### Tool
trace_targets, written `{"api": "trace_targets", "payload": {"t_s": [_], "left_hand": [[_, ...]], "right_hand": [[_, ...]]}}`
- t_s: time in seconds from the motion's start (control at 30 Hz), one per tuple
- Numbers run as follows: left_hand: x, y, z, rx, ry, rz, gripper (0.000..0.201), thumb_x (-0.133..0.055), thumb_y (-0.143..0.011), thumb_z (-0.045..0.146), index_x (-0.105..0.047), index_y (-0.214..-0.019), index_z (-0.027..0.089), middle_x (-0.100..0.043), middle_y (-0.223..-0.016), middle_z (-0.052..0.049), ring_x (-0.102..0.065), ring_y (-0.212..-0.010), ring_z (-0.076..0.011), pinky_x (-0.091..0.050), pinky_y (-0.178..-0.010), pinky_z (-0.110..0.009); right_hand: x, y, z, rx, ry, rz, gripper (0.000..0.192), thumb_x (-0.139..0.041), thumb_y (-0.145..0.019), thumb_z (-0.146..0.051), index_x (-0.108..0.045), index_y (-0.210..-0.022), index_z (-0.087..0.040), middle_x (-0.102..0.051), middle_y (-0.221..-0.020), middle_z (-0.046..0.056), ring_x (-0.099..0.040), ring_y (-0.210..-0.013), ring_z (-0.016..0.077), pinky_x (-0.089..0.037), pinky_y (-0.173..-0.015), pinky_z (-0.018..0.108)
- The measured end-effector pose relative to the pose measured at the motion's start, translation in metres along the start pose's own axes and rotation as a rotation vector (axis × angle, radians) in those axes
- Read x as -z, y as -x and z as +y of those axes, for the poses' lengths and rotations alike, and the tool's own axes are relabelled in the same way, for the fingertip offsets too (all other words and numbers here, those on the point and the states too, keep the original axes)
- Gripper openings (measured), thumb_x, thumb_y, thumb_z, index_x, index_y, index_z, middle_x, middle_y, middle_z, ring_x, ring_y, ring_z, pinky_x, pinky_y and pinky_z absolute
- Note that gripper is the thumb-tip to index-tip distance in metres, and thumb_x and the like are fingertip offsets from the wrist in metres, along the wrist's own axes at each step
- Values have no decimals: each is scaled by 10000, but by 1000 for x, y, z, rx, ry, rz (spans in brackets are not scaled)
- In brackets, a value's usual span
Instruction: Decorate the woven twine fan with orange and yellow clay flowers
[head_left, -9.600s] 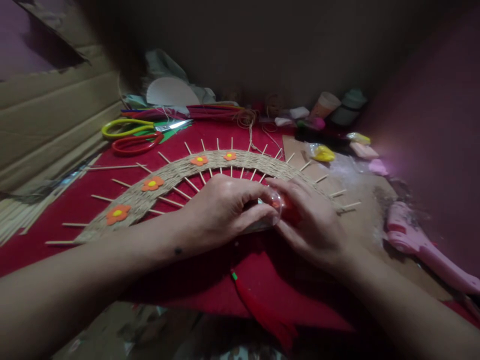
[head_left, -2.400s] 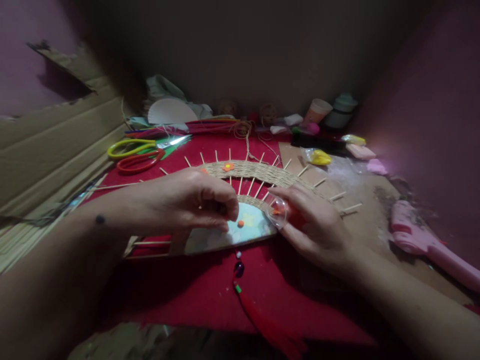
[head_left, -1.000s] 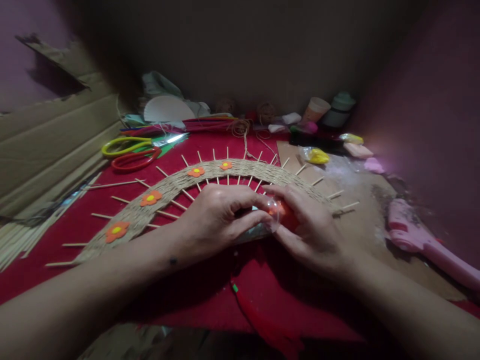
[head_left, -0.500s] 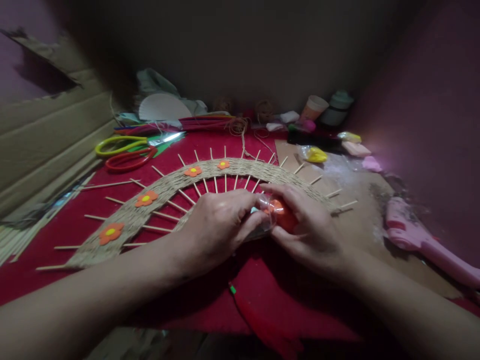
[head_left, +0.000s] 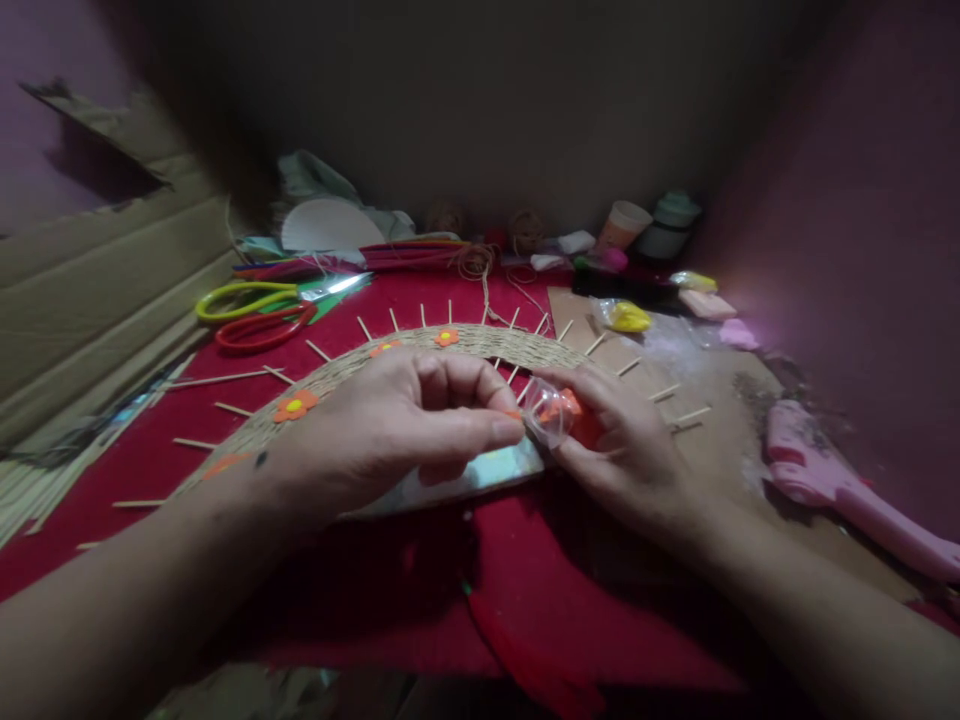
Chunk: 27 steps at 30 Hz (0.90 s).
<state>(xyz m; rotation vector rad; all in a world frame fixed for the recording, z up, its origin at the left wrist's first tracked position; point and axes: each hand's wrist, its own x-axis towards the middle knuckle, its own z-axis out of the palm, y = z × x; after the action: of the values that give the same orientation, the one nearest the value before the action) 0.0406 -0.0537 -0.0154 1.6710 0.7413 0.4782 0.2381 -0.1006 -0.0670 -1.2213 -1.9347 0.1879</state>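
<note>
Clear packet of orange material is clamped in the right hand. Just beside it, a small orange bit is pinched in the left hand, thumb and forefinger together. Beneath and beyond both hands, a woven fan is laid.

No lettering, label, brand, number or sign can be read anywhere in the frame.
</note>
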Motion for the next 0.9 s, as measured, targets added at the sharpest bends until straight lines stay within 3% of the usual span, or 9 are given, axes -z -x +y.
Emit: {"api": "trace_targets", "payload": {"t_s": [0.23, 0.47, 0.63, 0.73, 0.9], "left_hand": [[9, -6, -9, -58, 98, 92, 126, -588, -841, 276, -621, -778, 172, -596, -586, 9, -544, -500, -82, -467, -464, -182], [1, -6, -12, 23, 274, 42, 77, -667, -793, 205, -601, -771, 171, -644, -593, 22, -562, -456, -67, -463, -416, -154], [-1, -7, -13, -15, 331, 55, 187, -648, -806, 175, -588, -977, 223, -639, -639, 38, -599, -516, -85, -495, -448, -168], [-1, -6, -11, -9, 278, 26, 72, -597, -858, 243, -629, -886, 184, -619, -588, 34, -573, -498, -56, -498, -493, -146], [-2, -6, -8, 100, 359, 31, 247, -526, -894, 358, -588, -759, 161, -552, -526, 44, -473, -352, -29, -384, -336, -111]], "right_hand": [[0, -1, -4, -12, -29, 29, 306, -561, -797, -123, -574, -1100, -172, -660, -986, 85, -625, -896, 196, -520, -780, 360], [1, -1, -6, 18, -70, 51, 291, -562, -786, -118, -595, -1071, -164, -677, -942, 66, -640, -840, 169, -529, -730, 310], [0, -1, -5, 15, -105, 48, 288, -565, -781, -108, -597, -1065, -150, -677, -945, 75, -640, -841, 169, -527, -727, 309], [-1, -1, -5, 16, -112, 42, 288, -563, -784, -112, -592, -1069, -143, -675, -972, 87, -641, -883, 178, -526, -747, 312], [0, 0, -4, 11, -101, 26, 267, -552, -802, -128, -592, -1066, -143, -677, -974, 85, -642, -873, 177, -527, -735, 315]]}}
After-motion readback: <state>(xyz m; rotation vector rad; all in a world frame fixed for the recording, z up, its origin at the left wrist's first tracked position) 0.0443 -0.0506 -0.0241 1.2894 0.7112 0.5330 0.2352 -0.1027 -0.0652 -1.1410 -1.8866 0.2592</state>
